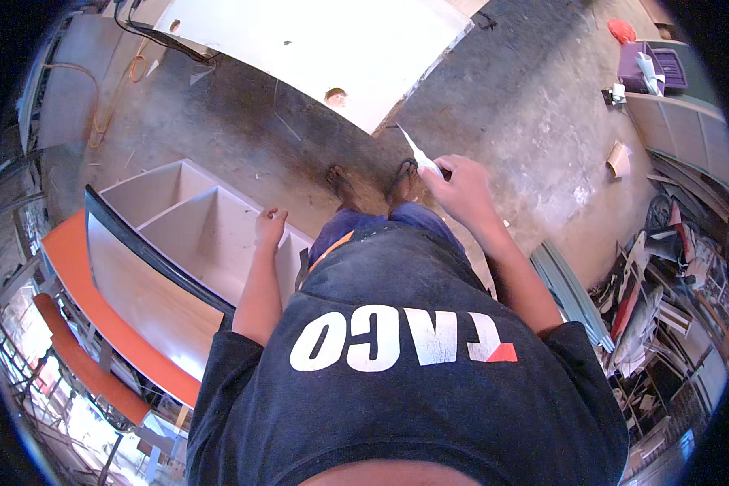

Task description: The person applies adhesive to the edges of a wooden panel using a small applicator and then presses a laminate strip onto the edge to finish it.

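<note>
My right hand [459,188] grips a white squeeze bottle [426,162] with a long, tapering nozzle. The nozzle points away from me, toward the near corner of a white panel [316,49], and stands apart from it in the picture. My left hand [271,225] hangs beside a pale open cabinet [219,190] with a divider inside. Its fingers are loosely curled with a small gap between them, and nothing shows in them. Whether that hand touches the cabinet's edge I cannot tell.
Sandalled feet [402,180] stand on the dusty concrete floor. An orange curved panel [69,251] lies at the left. A purple crate [636,69] is at the far right, above piled offcuts [648,308] and stacked pale boards [571,296]. Dark cables [166,40] lie by the white panel.
</note>
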The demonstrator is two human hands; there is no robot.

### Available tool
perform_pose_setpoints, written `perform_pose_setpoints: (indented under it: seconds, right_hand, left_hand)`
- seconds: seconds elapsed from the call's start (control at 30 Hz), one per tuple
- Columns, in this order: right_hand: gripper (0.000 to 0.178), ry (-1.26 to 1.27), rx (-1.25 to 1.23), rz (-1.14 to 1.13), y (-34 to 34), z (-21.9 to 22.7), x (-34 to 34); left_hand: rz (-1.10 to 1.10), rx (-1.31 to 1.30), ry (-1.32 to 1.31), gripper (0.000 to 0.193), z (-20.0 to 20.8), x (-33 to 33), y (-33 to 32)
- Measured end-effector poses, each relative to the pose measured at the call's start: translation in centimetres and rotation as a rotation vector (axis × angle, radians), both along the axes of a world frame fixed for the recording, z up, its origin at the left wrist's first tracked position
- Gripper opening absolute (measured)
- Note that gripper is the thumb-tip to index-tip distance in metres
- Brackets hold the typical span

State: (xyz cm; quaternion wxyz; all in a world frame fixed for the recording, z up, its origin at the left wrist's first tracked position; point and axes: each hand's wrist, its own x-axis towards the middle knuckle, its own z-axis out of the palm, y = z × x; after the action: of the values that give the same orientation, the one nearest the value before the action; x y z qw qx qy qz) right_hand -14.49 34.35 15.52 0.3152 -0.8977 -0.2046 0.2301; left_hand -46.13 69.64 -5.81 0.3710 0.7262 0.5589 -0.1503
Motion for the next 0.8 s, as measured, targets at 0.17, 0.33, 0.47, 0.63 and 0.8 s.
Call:
perform_pose_setpoints:
  seconds: [0.17, 0.33, 0.47, 0.63, 0.8]
  right_hand:
    - [0.036, 0.061, 0.051, 0.003, 1.9, 1.2, -0.3]
    - [0.035, 0.063, 0.054, -0.028, 2.4, 0.9, -0.7]
    - [0.035, 0.063, 0.036, -0.023, 2.7, 0.7, -0.8]
    - [0.035, 0.053, 0.032, -0.039, 2.8, 0.4, -0.9]
    - [0.036, 0.029, 0.046, -0.036, 2.9, 0.4, -0.9]
  left_hand:
    - [-0.014, -0.016, 0.022, 0.058, -0.7, -0.7, 0.7]
    - [-0.037, -0.061, 0.02, 0.059, -1.1, -1.1, 0.5]
    - [-0.061, -0.072, 0.044, 0.058, -1.4, -1.7, 0.6]
    - [-0.078, -0.088, 0.04, 0.057, -1.2, -1.3, 0.2]
    - [-0.075, -0.08, 0.03, 0.057, -1.8, -1.6, 0.5]
